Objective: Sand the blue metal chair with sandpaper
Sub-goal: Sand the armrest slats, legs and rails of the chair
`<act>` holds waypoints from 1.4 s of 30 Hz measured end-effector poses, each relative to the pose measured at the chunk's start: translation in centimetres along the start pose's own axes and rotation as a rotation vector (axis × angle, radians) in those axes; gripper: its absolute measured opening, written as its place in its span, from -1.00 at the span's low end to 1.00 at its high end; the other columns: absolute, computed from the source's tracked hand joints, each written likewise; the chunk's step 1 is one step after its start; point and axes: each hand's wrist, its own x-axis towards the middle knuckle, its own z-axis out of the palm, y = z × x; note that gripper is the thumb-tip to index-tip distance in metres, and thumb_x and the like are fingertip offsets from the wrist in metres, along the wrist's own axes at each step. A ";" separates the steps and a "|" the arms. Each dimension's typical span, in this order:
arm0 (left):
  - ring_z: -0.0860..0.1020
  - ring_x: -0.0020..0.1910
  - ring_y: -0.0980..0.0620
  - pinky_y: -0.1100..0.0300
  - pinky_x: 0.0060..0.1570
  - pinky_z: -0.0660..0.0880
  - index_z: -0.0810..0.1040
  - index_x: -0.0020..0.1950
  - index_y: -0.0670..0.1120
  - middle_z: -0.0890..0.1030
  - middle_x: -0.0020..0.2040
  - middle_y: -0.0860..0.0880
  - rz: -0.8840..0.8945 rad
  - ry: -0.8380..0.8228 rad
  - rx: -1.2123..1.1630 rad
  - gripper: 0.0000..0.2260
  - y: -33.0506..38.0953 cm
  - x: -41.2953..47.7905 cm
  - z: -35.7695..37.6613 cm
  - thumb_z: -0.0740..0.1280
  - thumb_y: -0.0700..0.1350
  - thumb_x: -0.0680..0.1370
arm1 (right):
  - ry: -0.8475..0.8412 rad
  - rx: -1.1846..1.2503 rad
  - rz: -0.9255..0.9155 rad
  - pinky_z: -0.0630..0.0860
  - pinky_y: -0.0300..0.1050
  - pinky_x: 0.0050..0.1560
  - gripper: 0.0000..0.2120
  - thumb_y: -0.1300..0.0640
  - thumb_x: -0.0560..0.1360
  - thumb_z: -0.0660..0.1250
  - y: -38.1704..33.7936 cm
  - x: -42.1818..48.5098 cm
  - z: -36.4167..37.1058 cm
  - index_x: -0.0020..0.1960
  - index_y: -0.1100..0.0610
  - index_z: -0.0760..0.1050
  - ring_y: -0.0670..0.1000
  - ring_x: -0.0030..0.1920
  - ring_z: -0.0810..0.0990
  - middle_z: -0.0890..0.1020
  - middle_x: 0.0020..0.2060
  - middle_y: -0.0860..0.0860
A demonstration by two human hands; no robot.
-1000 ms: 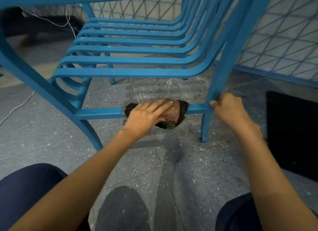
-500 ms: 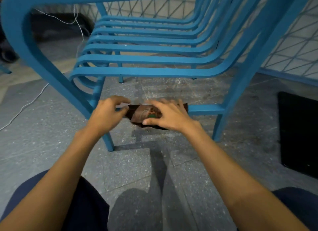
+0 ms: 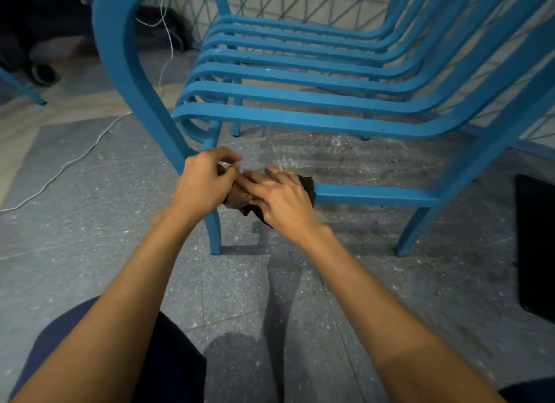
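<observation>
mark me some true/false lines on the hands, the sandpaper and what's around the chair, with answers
1. The left hand and right hand both touch the sandpaper on the low crossbar. True.
2. The right hand grips a chair leg. False: it lies flat over the sandpaper.
3. A white cable lies on the floor at the left. True.
4. The blue chair lies tipped on its side. False: it stands on its legs.
5. A black mat lies at the right. True.
</observation>
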 end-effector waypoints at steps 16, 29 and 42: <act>0.51 -0.08 0.11 0.51 -0.05 0.34 0.61 0.13 -0.15 0.63 0.06 -0.03 0.053 -0.046 -0.067 -0.81 -0.7 -0.9 -0.7 0.29 -0.22 0.55 | -0.069 -0.232 0.218 0.12 0.40 0.31 -0.46 -0.26 0.52 0.08 1.0 -2.8 -0.5 0.48 -0.27 0.07 0.34 0.30 0.33 0.39 0.41 0.02; 0.52 -0.11 0.14 0.61 -0.11 0.34 0.61 0.10 -0.11 0.60 0.00 0.06 0.055 0.003 -0.104 -0.82 -0.8 -0.2 0.0 0.28 -0.22 0.55 | 0.369 0.094 0.294 0.25 0.25 0.36 -0.62 0.28 0.43 0.38 6.8 -7.5 -1.5 0.22 0.03 0.56 0.12 0.23 0.51 0.62 0.18 0.03; 0.53 0.16 -0.07 -0.02 0.15 0.47 0.49 0.29 -0.11 0.56 0.20 -0.08 0.299 -0.180 -0.113 -0.71 5.1 -0.4 6.6 0.18 -0.05 0.62 | 0.544 0.183 0.481 0.13 0.12 0.48 -0.53 0.30 0.48 0.15 5.7 -10.7 1.5 0.36 0.05 0.45 0.05 0.50 0.17 0.38 0.41 0.00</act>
